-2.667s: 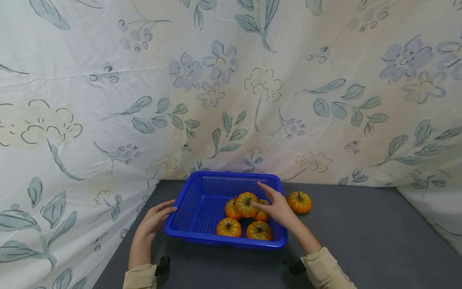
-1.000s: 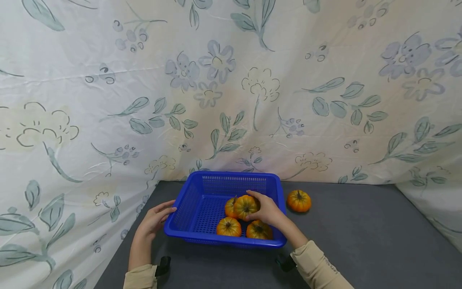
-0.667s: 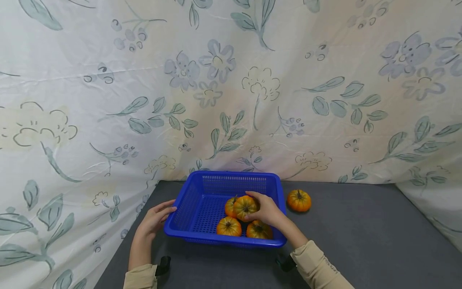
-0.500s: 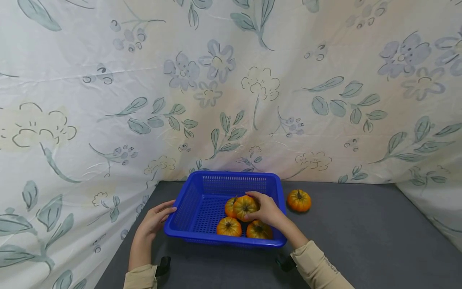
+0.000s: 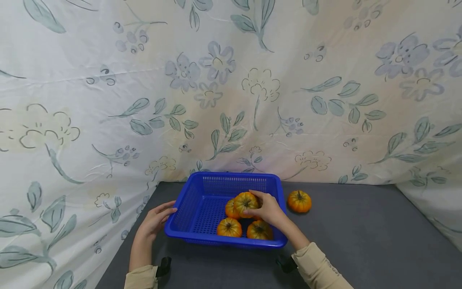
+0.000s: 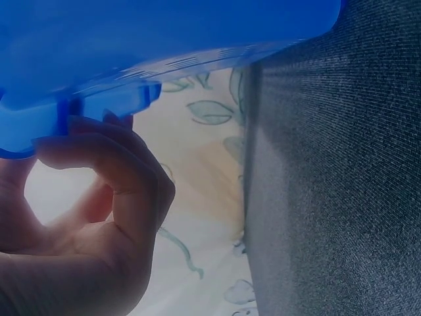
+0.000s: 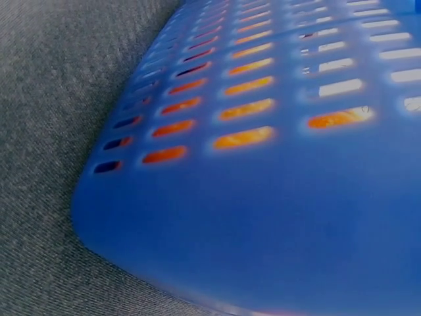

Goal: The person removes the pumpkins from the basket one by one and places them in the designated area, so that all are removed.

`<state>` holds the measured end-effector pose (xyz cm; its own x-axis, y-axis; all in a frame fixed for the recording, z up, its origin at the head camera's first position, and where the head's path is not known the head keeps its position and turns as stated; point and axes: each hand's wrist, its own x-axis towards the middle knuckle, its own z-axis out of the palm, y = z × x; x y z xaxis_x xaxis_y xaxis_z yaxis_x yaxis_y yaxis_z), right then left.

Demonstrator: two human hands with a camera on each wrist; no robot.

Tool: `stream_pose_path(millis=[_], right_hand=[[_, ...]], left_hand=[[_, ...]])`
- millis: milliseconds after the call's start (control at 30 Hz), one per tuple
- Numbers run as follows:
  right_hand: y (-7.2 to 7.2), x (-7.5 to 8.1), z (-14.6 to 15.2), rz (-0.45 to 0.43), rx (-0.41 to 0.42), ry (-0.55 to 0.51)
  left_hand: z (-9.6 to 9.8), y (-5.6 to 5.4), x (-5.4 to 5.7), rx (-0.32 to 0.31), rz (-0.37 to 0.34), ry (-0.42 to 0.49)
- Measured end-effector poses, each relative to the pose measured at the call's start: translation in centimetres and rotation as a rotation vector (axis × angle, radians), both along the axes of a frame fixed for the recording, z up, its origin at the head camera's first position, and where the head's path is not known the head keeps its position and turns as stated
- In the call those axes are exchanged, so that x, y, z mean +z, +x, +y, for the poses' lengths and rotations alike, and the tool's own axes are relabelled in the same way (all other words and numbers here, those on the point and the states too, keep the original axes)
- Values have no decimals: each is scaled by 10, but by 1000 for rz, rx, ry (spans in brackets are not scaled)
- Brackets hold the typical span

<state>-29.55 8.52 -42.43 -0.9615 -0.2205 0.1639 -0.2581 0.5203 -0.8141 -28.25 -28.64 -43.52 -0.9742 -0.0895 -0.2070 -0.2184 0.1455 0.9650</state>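
A blue plastic basket (image 5: 202, 237) with slotted walls holds several small orange pumpkins. My left hand (image 5: 151, 222) pinches its left rim; the left wrist view shows the curled fingers (image 6: 135, 178) at the basket's edge. Inside, my right hand (image 5: 270, 210) grips a pumpkin (image 5: 244, 205), thumb on the near side and fingers at the far side. That pumpkin overlaps another pumpkin (image 5: 231, 210) on its left. Two more, a left pumpkin (image 5: 229, 227) and a right pumpkin (image 5: 260, 230), sit along the front wall. The right wrist view shows the basket wall (image 7: 296, 217), with the hand out of sight.
One pumpkin (image 5: 299, 201) stands on the dark grey table (image 5: 353, 237), just outside the basket's right side. A floral cloth (image 5: 231, 100) hangs behind the table and along its left side.
My right hand went from spread fingers beside the upper pumpkin to gripping it. The pumpkin shifted slightly nearer, then slightly back up in the last half second. The left hand has stayed at the rim.
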Motion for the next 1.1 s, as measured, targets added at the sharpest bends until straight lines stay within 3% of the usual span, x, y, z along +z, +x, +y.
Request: stream_pose_path(millis=[533,1100], right_hand=[[-1,12,20,-24,42,-91],[-1,26,66,-14,-14,-146]], left_hand=[[1,-1,-2,-2,-7,-18],[0,0,-2,1,4,-24]])
